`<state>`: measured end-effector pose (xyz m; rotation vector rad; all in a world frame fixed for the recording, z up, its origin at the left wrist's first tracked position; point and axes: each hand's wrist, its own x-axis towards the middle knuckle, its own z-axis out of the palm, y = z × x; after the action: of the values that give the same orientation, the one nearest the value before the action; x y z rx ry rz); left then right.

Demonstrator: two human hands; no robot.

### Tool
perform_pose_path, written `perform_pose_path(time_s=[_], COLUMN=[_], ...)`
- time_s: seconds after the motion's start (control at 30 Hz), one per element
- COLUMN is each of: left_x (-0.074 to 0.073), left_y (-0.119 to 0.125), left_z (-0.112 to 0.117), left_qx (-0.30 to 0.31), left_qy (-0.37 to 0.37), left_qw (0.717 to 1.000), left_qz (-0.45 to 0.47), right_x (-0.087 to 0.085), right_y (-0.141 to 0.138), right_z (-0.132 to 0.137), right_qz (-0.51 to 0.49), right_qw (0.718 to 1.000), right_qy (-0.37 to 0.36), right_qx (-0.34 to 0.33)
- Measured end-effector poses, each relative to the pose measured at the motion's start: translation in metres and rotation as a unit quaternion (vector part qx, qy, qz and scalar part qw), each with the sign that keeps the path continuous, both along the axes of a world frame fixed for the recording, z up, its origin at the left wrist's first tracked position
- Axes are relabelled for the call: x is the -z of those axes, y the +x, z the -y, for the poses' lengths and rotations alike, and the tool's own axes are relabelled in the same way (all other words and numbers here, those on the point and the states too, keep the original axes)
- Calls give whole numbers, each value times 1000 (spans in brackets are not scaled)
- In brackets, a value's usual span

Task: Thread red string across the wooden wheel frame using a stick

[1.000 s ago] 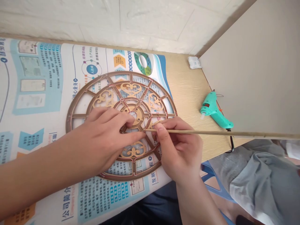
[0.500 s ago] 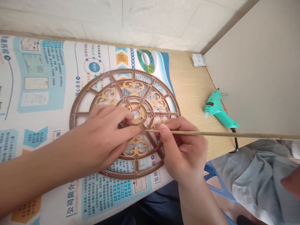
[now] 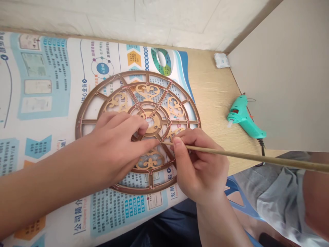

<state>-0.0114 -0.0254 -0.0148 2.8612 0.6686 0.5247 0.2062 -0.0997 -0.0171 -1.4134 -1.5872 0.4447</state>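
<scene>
A round brown openwork frame (image 3: 150, 180) with gold scrollwork and thin reddish wire along its ribs lies flat on the printed sheet. My left hand (image 3: 115, 147) rests across its left part. The index finger is stretched out to a spot beside the hub, a middle finger is bent over the hub, and the thumb is hidden. In my right hand (image 3: 200, 164), a long thin wooden stick (image 3: 252, 156) is pinched near its tip. That tip touches the frame right by my left index fingertip. What lies under the fingertip is too small to tell.
A turquoise glue gun (image 3: 246, 118) lies on the right of the wooden table (image 3: 205, 82), its cable trailing off the edge. Behind it is a small white packet (image 3: 221, 60). A pale panel (image 3: 290, 75) stands to the right. Another person's grey clothing (image 3: 280, 192) shows below.
The stick's far end has swung lower in the view while its tip stays by my left index finger. The view has shifted slightly. Both hands keep nearly the same place.
</scene>
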Motion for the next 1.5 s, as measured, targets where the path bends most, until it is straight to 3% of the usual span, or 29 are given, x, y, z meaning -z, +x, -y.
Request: perform_pose_path(time_s=[0.17,0.47,0.67,1.0,1.1,1.27,1.4,1.5], left_x=[0,-4,-4,-3,-5,-1,0,-1], left_y=[-6,1,-3,-2,-5,-16,-16,-14], left_z=[-2,0,-1,1,2,-12,-24,-26], left_qx=[34,30,51,19,-60,-317,-393,-406], left_qy=[28,64,66,25,39,-25,-163,-195], left_qw=[999,997,996,999,997,947,903,890], left_qz=[-19,-22,-27,9,20,48,63,71], right_x=[0,3,1,1,0,0,1,1], right_y=[3,3,2,2,4,3,2,1], right_z=[0,5,3,5,4,1,1,0], right_qz=[-2,-5,-36,-17,-31,-48,-47,-38], right_qw=[1000,998,999,1000,1000,999,998,999], right_qy=[-2,1,16,-2,-3,-6,-10,-9], right_qx=[-18,-57,-23,-5,5,-20,-33,-28])
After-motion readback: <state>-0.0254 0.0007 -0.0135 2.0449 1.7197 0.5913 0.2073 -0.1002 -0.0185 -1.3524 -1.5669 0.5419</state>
